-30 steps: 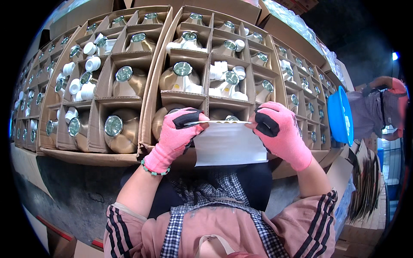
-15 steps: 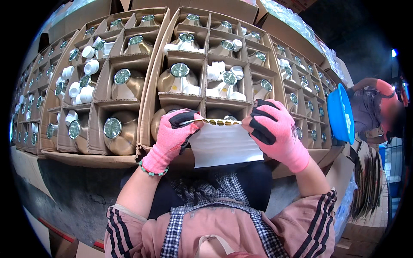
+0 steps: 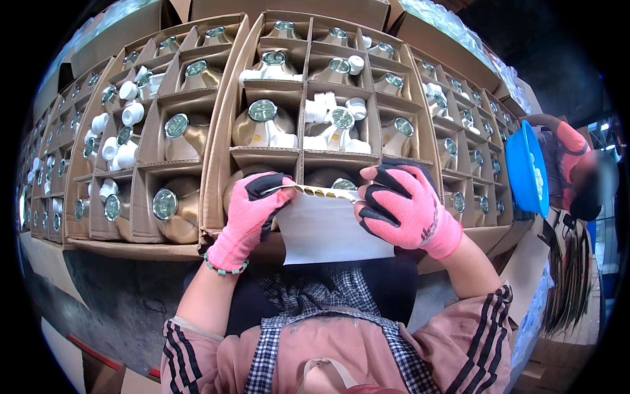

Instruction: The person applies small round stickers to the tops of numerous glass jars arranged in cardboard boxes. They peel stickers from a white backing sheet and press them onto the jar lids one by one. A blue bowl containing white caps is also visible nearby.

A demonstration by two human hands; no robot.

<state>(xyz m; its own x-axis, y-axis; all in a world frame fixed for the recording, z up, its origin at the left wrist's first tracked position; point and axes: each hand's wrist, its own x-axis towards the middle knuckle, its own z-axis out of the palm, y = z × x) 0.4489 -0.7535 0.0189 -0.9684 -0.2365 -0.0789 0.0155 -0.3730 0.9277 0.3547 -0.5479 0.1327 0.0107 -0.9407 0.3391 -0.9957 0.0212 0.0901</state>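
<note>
A white sheet of stickers (image 3: 335, 230) hangs in front of me, with a row of round gold stickers along its curled top edge. My left hand (image 3: 257, 202), in a pink and black glove, pinches the sheet's upper left corner. At the upper right corner, my gloved right hand (image 3: 407, 207) has its thumb and a fingertip close together on the edge; whether a loose sticker is between them is too small to see. Just beyond the sheet, gold round-bodied bottles (image 3: 264, 125) with glassy tops stand in a divided cardboard box (image 3: 266, 157).
More divided boxes (image 3: 134, 246) of bottles stand left and right. White plastic caps (image 3: 132, 113) lie among the bottles. A blue basin (image 3: 525, 171) with white pieces sits at the right, near another person (image 3: 574, 148). Flattened cardboard (image 3: 567, 276) is stacked below it.
My right hand has shifted slightly left and its fingers have changed position at the sheet's corner. The left hand and sheet have moved a little left and lower. The view has shifted slightly.
</note>
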